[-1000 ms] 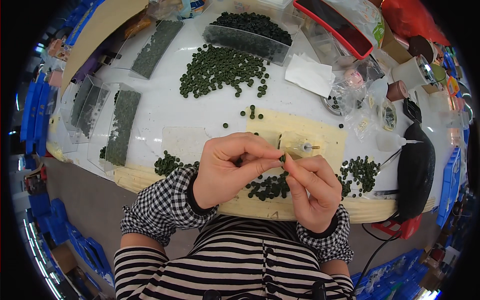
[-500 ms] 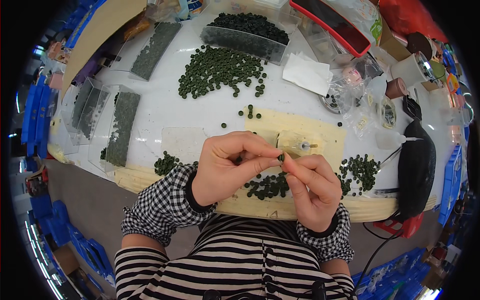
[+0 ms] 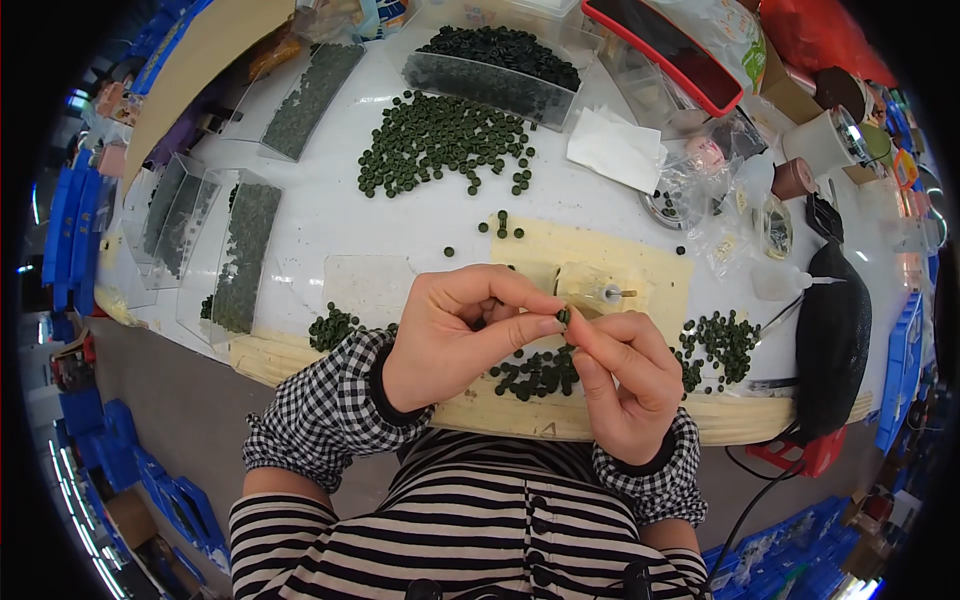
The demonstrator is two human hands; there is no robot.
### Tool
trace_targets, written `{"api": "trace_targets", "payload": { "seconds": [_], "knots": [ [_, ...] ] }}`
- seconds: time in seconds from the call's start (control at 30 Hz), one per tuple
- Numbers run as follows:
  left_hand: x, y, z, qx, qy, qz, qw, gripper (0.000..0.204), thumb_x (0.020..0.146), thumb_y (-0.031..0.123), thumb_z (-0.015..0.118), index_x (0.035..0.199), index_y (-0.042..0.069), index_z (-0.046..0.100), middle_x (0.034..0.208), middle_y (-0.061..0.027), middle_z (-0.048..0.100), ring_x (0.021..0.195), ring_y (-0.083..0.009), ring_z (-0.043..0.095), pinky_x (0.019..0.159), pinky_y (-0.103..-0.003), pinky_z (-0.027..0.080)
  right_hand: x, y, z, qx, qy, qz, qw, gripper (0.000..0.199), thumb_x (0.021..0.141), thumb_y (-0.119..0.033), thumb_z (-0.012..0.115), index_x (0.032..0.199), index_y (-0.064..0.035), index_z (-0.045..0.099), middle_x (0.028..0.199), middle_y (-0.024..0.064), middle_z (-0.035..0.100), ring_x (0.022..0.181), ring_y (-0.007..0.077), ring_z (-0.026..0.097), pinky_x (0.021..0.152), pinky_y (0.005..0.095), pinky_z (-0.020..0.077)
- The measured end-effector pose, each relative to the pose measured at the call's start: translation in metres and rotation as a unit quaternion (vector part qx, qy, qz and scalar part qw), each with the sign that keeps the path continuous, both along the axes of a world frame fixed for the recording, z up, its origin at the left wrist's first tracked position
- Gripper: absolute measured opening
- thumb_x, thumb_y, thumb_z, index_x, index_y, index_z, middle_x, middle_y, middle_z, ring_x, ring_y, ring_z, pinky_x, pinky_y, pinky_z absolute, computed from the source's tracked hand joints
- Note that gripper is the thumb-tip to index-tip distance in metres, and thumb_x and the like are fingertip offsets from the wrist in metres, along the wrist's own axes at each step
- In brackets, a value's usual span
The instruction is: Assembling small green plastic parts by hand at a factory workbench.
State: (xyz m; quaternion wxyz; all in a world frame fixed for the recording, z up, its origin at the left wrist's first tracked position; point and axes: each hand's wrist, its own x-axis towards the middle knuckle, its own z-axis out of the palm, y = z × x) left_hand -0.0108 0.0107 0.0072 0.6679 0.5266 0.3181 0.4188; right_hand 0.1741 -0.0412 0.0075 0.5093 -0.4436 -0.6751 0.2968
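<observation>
Between the thumb and forefinger of my left hand (image 3: 450, 340) is a small dark green round piece (image 3: 564, 317). The thumb and fingers of my right hand (image 3: 635, 375) pinch close together at the right side of that same piece. Whether they hold anything more is hidden. Just beyond my fingertips, a small block with a metal pin (image 3: 612, 293) rests on a yellowish sheet (image 3: 655, 265). Below my hands lies a pile of similar green pieces (image 3: 535, 376), partly covered by my fingers.
More green pieces are heaped at the right (image 3: 728, 342), by my left cuff (image 3: 332, 328) and at the far middle (image 3: 440, 145). Clear trays (image 3: 245, 260) stand left, another tray (image 3: 485, 85) behind. A white tissue (image 3: 615, 148), red-cased phone (image 3: 670, 50) and black bundle (image 3: 835, 340) lie right.
Almost nothing differs. Both hands stay in place with the small green piece between their fingertips, and the view has shifted very slightly.
</observation>
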Motion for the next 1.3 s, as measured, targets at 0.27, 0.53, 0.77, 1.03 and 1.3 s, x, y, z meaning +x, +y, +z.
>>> {"api": "trace_targets", "payload": {
  "seconds": [0.27,0.53,0.77,1.03,1.3],
  "knots": [
    [-0.003,0.002,-0.005,0.081,0.02,0.003,0.997,0.015,0.085,-0.004,0.068,0.099,0.001,0.071,0.085,-0.005,0.068,0.066,-0.0023,0.053,0.058,-0.017,0.041,-0.002,0.0,0.002,0.019,-0.028,-0.006,0.999,0.038,0.077,0.007,0.07,0.115,-0.0007,0.068,0.084,0.008,0.059,0.069,0.0159,0.055,0.06,0.0237,0.0451],
    [-0.004,0.003,0.001,0.141,0.062,0.009,0.988,0.017,0.084,-0.007,0.066,0.097,0.001,0.072,0.091,-0.0113,0.07,0.08,-0.0134,0.067,0.068,-0.022,0.052,0.0,-0.001,0.002,0.003,-0.018,0.008,1.0,0.037,0.079,0.007,0.07,0.115,-0.0007,0.068,0.085,0.0077,0.059,0.067,0.0149,0.054,0.058,0.0228,0.0444],
    [-0.004,0.004,0.003,0.2,0.103,0.013,0.974,0.017,0.083,-0.008,0.066,0.096,0.001,0.072,0.091,-0.012,0.071,0.082,-0.0154,0.068,0.069,-0.023,0.055,0.0,-0.002,0.002,-0.008,-0.004,0.01,1.0,0.036,0.081,0.007,0.069,0.116,-0.0004,0.068,0.086,0.0072,0.058,0.067,0.0124,0.053,0.057,0.0211,0.0432],
    [-0.001,0.002,0.001,0.207,0.105,0.036,0.972,0.017,0.082,-0.006,0.068,0.096,0.002,0.071,0.081,-0.0059,0.067,0.061,-0.0055,0.055,0.054,-0.02,0.043,0.001,-0.001,0.0,-0.014,0.012,0.011,1.0,0.035,0.081,0.009,0.067,0.115,-0.0005,0.068,0.088,0.0085,0.06,0.069,0.0131,0.055,0.059,0.0215,0.0445],
    [-0.015,0.021,0.012,0.184,0.303,0.016,0.935,0.013,0.079,0.004,0.072,0.092,0.002,0.068,0.063,0.0023,0.044,0.052,-0.0042,0.032,0.05,-0.022,0.028,0.005,-0.004,-0.005,0.051,-0.025,-0.14,0.988,0.031,0.08,0.009,0.066,0.109,0.0008,0.07,0.085,0.0098,0.062,0.071,0.016,0.059,0.063,0.0243,0.0474]
  ]
}}
